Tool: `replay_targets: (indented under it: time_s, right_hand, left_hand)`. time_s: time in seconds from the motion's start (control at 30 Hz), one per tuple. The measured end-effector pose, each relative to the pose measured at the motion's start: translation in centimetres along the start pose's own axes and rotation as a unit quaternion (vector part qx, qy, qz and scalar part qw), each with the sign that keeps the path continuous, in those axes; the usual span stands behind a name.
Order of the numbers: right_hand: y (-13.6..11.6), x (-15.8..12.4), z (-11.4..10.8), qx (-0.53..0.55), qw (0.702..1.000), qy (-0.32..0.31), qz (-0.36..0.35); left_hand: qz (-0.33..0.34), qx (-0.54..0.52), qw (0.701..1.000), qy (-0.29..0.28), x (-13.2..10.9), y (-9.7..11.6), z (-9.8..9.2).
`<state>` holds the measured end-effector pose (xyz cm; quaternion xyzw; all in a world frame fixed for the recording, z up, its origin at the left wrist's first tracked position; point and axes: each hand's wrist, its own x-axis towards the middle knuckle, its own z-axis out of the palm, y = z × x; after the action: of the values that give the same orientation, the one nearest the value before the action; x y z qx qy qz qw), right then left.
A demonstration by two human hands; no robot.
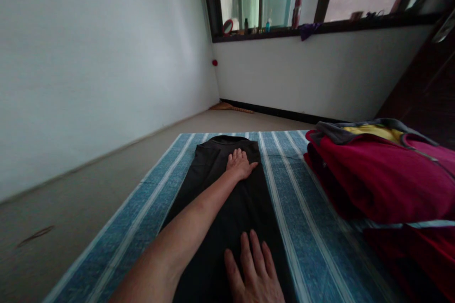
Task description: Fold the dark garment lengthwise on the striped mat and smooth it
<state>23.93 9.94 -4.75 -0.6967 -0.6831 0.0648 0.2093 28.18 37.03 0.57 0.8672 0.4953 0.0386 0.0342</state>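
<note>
The left forearm (194, 220), left grip (240, 164) and right grip (256, 272) are bare.

Quick tally: one left hand (241, 164), one right hand (256, 272), one black garment (209, 165)

So two hands total, plus one blue striped cover (142, 218). Over on the right I get one pile of red clothes (384, 180) (no clue how many pieces, they overlap) and one dark red cloth (415, 255) nearer. Far side, the sill (277, 33) has one round mirror (228, 26), one pink bottle (296, 13), one purple cloth (308, 31) and some small bottles (268, 26), too blurry to count lol. Also one red round thing (214, 62) in the far corner, one brown long-handled thing (232, 106) on the floor (106, 175), and one dark loop (37, 235) at left.
</note>
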Motion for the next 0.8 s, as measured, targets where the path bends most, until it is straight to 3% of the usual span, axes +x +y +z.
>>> replay_targets:
  time_s: [0.37, 0.57, 0.8]
  right_hand:
    - [-0.7, 0.3, -2.1, 0.055, 0.998, -0.025, 0.016]
    - [-0.1, 0.4, -1.9, 0.064, 0.996, -0.059, -0.005]
    - [-0.6, 0.2, -2.1, 0.030, 0.998, -0.047, -0.006]
  left_hand:
    - [-0.004, 0.012, 1.000, -0.024, -0.1, -0.2, -0.6]
    - [-0.008, 0.024, 1.000, 0.008, -2.7, -0.5, -1.3]
    - [-0.055, 0.003, 0.997, -0.047, -5.1, -2.2, -0.8]
